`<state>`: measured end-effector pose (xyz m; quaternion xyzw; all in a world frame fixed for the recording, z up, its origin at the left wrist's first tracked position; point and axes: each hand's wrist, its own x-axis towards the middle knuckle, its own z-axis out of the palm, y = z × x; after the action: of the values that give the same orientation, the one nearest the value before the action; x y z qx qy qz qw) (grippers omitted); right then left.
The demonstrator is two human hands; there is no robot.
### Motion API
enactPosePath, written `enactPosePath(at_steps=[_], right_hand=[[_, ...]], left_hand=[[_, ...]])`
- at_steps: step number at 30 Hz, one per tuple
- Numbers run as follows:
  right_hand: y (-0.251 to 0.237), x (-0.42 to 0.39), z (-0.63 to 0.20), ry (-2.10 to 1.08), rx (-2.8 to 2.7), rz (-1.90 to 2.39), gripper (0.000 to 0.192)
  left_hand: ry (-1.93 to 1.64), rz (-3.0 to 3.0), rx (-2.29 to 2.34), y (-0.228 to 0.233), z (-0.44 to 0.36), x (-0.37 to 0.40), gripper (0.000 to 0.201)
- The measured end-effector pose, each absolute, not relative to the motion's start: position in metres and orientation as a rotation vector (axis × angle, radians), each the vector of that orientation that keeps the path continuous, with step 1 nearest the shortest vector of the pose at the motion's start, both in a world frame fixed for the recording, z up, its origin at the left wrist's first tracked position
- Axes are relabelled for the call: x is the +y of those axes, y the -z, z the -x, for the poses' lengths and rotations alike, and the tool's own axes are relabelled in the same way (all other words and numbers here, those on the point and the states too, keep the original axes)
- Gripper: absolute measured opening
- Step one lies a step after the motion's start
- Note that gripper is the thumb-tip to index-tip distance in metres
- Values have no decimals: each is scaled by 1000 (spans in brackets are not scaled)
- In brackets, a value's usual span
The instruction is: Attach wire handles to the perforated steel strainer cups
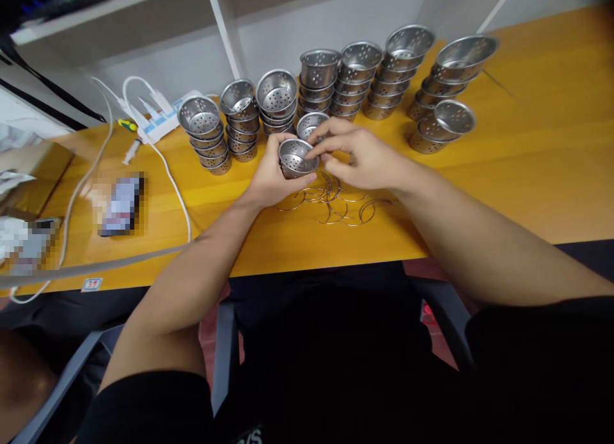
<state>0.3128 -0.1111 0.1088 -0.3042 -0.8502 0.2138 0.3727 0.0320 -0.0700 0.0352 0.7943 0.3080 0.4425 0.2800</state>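
Note:
A small perforated metal cup (293, 164) is tilted toward me, with my left hand (270, 175) closed around its side and base. My right hand (357, 151) reaches in from the right with bent fingers. One fingertip dips inside the cup's rim, the others are bunched beside it, and whatever they may pinch is too small to make out. Several thin wire rings (336, 204) lie loosely on the table just below my hands. Another perforated cup (309, 125) stands right behind, partly covered by my right fingers.
Stacks of perforated cups (275, 98) line the back of the yellow table (527, 143), with a shorter stack (434, 134) at right. A white power strip (160, 125) and cables lie at left, near a blurred packet (122, 204) and a cardboard box (36, 175). Another person's arm (22, 380) shows lower left.

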Motion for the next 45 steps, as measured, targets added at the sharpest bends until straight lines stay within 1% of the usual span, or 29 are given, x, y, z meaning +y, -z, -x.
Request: enactPosePath(at_steps=[4,10,13,16,19,22,24,29,37,41,45], right_hand=[[-104,-109,-310,-591,-2230,739,25],[-101,-111,-306,-630,-2253,679,34],[-108,-111,-310,-661,-2185,665,34],[-112,-104,-320,-636,-2080,608,44],[-111,-91,-332,-542,-1896,673,54],[-104,-76,-342,-444,-1715,809,58],[-96,-68,-344,-414,-1687,841,59],[-80,-59,-339,-384,-1803,884,56],[-73,-53,-336,-362,-1871,953,45],[-68,-50,-337,-400,-1878,936,48],[-66,-49,-334,-393,-1872,927,53]], left_hand=[[-1109,-2064,837,-41,-36,-78,102],[-1102,-2062,833,-42,-30,-74,103],[-1092,-2050,823,-39,-30,-72,113],[-1082,-2003,792,-37,-32,-70,119],[-1074,-1957,816,-38,-32,-69,116],[-1090,-1930,892,-39,-30,-67,112],[-1095,-1918,916,-37,-29,-64,110],[-1028,-1920,905,-28,-27,-59,107],[-980,-1905,878,-27,-26,-62,97],[-952,-1907,896,-32,-28,-67,92],[-945,-1897,898,-35,-29,-68,92]])
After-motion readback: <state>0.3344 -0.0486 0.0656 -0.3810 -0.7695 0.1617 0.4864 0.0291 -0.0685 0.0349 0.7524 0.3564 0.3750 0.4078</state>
